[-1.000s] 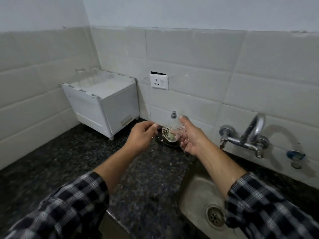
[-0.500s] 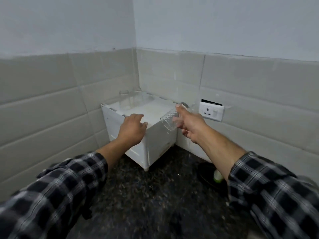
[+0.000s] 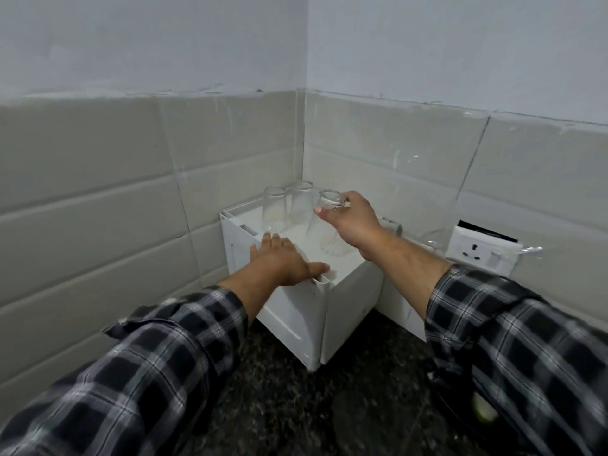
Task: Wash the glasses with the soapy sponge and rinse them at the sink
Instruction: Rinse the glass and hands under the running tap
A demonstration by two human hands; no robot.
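Observation:
A white box-shaped rack (image 3: 348,291) stands in the tiled corner on the dark counter. Two clear glasses (image 3: 273,207) (image 3: 300,202) stand upside down at its back. My right hand (image 3: 353,222) grips a third clear glass (image 3: 324,225) by its upturned base, holding it upside down with its ribbed rim on the rack's top. My left hand (image 3: 283,261) lies flat, fingers straight, on the rack's front left edge. The sink and sponge are out of view.
A white wall socket (image 3: 483,246) sits on the tiles right of the rack. A dark dish with something green (image 3: 483,411) shows at the lower right under my sleeve. Speckled dark counter (image 3: 329,406) stretches in front of the rack.
My view swung left from the sink to the corner rack. My right hand carried the glass over and turned it upside down onto the rack; my left hand came down flat on the rack's edge.

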